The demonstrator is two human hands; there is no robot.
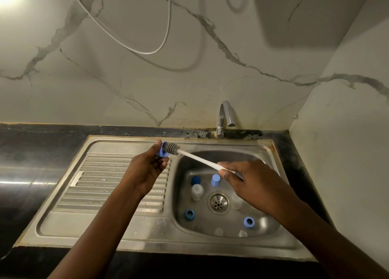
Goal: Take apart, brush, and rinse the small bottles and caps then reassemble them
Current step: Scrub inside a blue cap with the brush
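My left hand (147, 167) holds a blue cap (162, 151) above the draining board. My right hand (248, 179) grips the white handle of a bottle brush (200, 157); its grey bristle head (172, 148) sits at the cap's open mouth. Down in the sink basin (183, 173) lie several more blue caps, among them one at the back (215, 179), one at front left (189, 214) and one at front right (249, 222). Small clear bottles lie there too, one at left (197, 192) and one partly hidden under my right hand (236, 201).
A chrome tap (224, 116) stands behind the basin, with no water running. The drain (218, 203) is at the basin's centre. A ridged draining board (109, 184) lies to the left, dark countertop (31, 163) beyond it. A marble wall rises behind and at right.
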